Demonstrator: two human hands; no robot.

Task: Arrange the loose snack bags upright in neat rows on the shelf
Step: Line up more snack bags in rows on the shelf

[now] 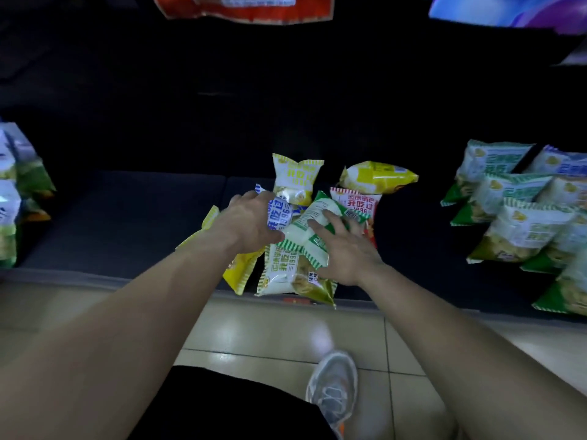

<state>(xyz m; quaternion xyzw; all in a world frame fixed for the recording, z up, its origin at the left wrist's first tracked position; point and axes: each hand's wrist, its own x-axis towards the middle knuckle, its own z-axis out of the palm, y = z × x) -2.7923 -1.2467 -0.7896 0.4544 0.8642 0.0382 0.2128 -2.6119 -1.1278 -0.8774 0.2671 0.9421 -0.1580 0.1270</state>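
A loose pile of snack bags lies on the dark shelf (120,223) near its front edge. My left hand (251,223) grips a blue-and-white bag (281,214) at the pile's left. My right hand (346,249) rests with spread fingers on a green-and-white bag (313,227) lying on top. Under them lie an olive-and-white bag (286,274) and a yellow bag (238,271). A red-striped bag (360,201) lies to the right. Behind stand a yellow-and-white bag (295,179) and a tilted yellow bag (378,176).
Rows of green-and-white bags (521,223) fill the shelf's right side, and more bags (12,192) stand at the far left. A red bag (244,7) and a purple one (508,11) hang above. Tiled floor and my shoe (333,385) are below.
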